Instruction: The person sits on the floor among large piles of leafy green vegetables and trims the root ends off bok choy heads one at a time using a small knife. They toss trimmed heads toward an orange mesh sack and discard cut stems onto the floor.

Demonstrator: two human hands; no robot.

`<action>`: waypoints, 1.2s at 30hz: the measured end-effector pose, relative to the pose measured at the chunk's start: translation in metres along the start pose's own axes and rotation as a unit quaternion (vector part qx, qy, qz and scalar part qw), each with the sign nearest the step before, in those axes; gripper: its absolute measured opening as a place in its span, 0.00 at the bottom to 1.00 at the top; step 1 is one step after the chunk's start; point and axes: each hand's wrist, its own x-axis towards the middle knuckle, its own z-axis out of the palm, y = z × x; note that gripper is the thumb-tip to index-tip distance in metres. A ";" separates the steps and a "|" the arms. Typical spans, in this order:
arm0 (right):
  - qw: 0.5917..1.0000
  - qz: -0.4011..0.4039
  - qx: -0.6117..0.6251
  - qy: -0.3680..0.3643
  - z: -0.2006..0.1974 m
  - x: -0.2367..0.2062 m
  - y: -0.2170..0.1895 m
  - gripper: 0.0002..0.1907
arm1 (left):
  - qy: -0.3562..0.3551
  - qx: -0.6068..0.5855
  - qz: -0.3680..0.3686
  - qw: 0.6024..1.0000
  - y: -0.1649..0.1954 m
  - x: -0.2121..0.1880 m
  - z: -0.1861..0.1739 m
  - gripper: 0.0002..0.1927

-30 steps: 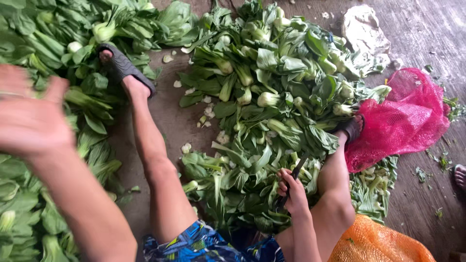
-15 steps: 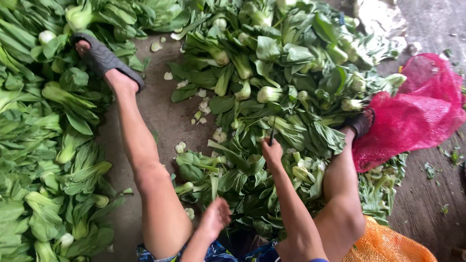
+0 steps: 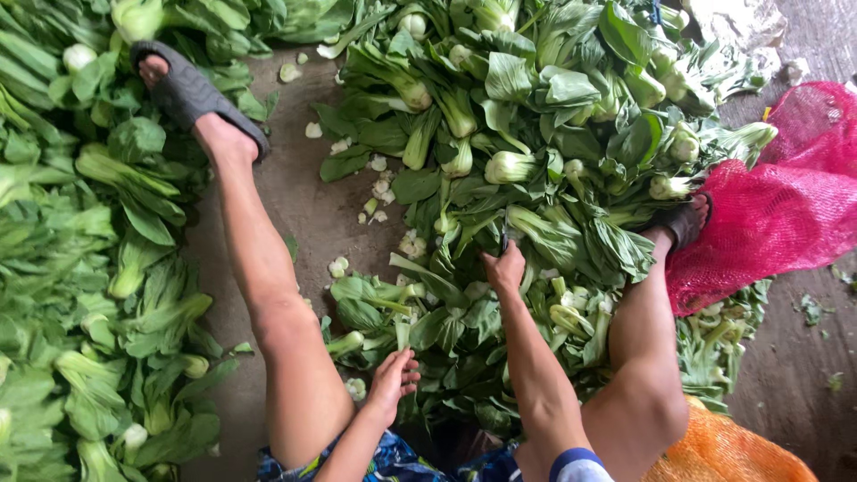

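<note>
A big pile of bok choy (image 3: 536, 178) is spreading across the middle of the floor (image 3: 295, 214) between the person's outstretched legs, and a second heap of greens (image 3: 89, 268) is lying along the left edge. A pink mesh sack (image 3: 786, 196) is sitting at the right, just beside the right foot, with an orange mesh bag (image 3: 732, 451) showing at the bottom right corner. The right hand (image 3: 505, 266) is reaching forward into the middle pile, fingers closed around a small dark knife (image 3: 504, 234) whose blade is pointing up among the leaves. The left hand (image 3: 393, 379) is lying lower and nearer the body, fingers loosely spread and apart, touching the leaves at the near edge of the same pile. Small pale cut stem pieces (image 3: 379, 183) are scattered on the bare floor left of the pile
</note>
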 end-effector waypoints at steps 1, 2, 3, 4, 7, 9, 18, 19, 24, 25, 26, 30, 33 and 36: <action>1.000 -0.016 0.018 -0.014 -0.006 -0.005 0.003 0.26 | -0.005 0.003 -0.002 1.000 -0.002 -0.001 0.002 0.18; 0.998 -0.034 0.038 -0.026 -0.014 -0.012 0.006 0.25 | -0.011 0.005 -0.001 1.000 -0.004 -0.001 0.005 0.18; 0.996 -0.053 0.060 -0.037 -0.022 -0.019 0.009 0.25 | -0.018 0.009 0.002 1.000 -0.006 0.000 0.008 0.18; 0.993 -0.069 0.076 -0.050 -0.030 -0.029 0.011 0.25 | -0.018 0.037 0.022 0.999 -0.008 0.000 0.011 0.18; 0.988 -0.065 0.101 -0.100 -0.052 -0.064 0.014 0.24 | -0.017 0.122 0.116 0.986 -0.014 -0.001 0.024 0.18; 0.987 -0.003 0.087 -0.135 -0.063 -0.085 0.011 0.22 | -0.025 0.177 0.236 0.955 -0.015 -0.003 0.030 0.17; 0.972 0.038 0.162 -0.168 -0.107 -0.190 -0.002 0.21 | -0.003 0.422 0.565 0.709 0.033 -0.076 0.041 0.38; 0.968 0.037 0.170 -0.181 -0.116 -0.201 -0.002 0.21 | -0.024 0.447 0.561 0.696 0.039 -0.084 0.044 0.41; 0.933 0.012 0.230 -0.277 -0.161 -0.245 -0.003 0.21 | -0.117 0.481 0.619 0.609 0.051 -0.113 0.063 0.47; 0.926 0.021 0.240 -0.292 -0.168 -0.252 -0.003 0.21 | -0.105 0.481 0.623 0.607 0.051 -0.117 0.067 0.43; 0.918 0.028 0.250 -0.306 -0.173 -0.260 -0.003 0.20 | -0.093 0.481 0.628 0.605 0.052 -0.121 0.070 0.40; 0.892 0.096 0.369 -0.243 -0.188 -0.273 -0.003 0.19 | -0.059 0.389 0.673 0.627 0.057 -0.133 0.077 0.35; 0.937 0.034 0.301 -0.174 -0.195 -0.272 -0.003 0.18 | -0.125 0.289 0.645 0.696 0.060 -0.138 0.076 0.28; 0.916 -0.143 0.307 -0.213 -0.199 -0.271 -0.007 0.18 | -0.111 0.298 0.524 0.790 0.056 -0.142 0.071 0.28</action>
